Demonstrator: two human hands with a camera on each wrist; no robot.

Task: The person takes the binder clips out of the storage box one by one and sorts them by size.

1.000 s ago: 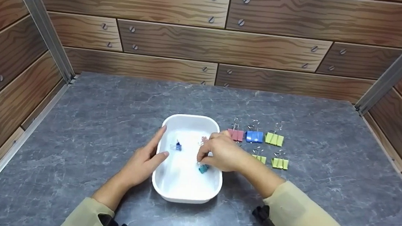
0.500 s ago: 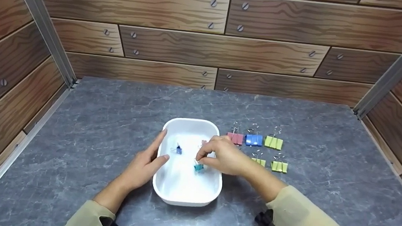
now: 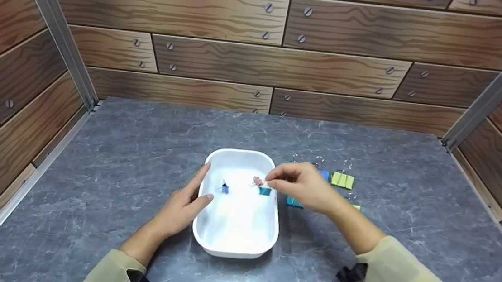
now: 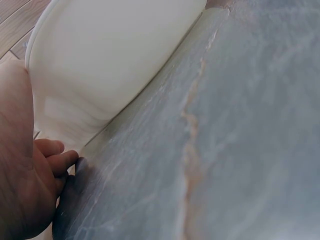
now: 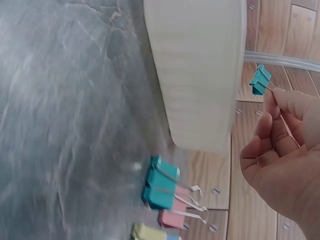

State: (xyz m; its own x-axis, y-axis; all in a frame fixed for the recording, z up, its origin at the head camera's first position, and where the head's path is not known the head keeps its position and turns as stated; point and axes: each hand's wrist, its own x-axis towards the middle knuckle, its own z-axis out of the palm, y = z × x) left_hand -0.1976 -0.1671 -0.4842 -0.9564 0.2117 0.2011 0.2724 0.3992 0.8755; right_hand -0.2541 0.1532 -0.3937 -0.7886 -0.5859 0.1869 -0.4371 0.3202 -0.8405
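Note:
A white tray (image 3: 270,233) sits mid-table; its outer wall (image 4: 115,65) fills the left wrist view. My left hand (image 3: 202,184) rests against its left rim, fingers fairly straight and thumb over the edge. My right hand (image 3: 270,186) pinches a small teal binder clip (image 3: 265,191) by its wire handle and holds it in the air above the tray's right side. The right wrist view shows that clip (image 5: 261,80) hanging from my fingertips (image 5: 278,98) beside the tray wall (image 5: 200,75). A small blue clip (image 3: 223,187) and a small pink clip (image 3: 256,181) lie inside the tray.
To the right of the tray lie several larger clips: a teal one (image 3: 294,202), a blue one (image 3: 323,174) and a green one (image 3: 342,180), partly hidden by my right hand. Wood-patterned walls with metal corner posts (image 3: 56,33) enclose the grey stone-look table (image 3: 141,149).
My right hand has lifted the teal clip off the tray floor and carried it up and to the right. The left hand has stayed on the rim.

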